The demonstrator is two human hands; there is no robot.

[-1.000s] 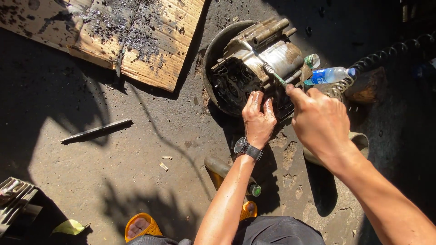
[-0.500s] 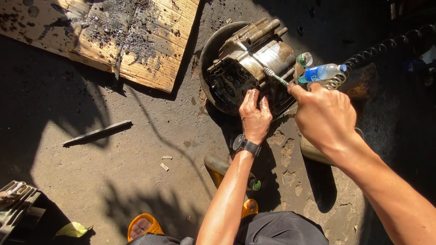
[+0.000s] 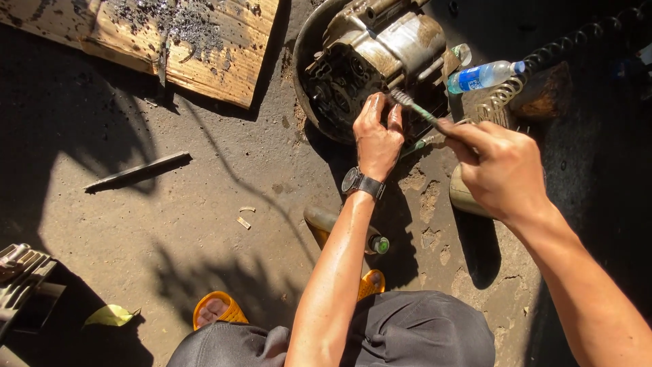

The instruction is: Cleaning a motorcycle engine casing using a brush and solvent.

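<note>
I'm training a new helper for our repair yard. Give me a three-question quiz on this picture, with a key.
1. True or false: the left hand rests on the grimy engine part.
2. What does the right hand grip? A) a thin brush-like tool B) the clear water bottle C) the flat metal bar
3. What lies on the wooden board?

Key: 1 true. 2 A, the thin tool; the water bottle and metal bar lie untouched. 3 dark gritty debris.

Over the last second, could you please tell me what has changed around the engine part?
The right hand drew back slightly toward the person, holding the thin tool. The left hand stayed pressed on the greasy engine part. The plastic bottle and wooden board lie unmoved.
</note>
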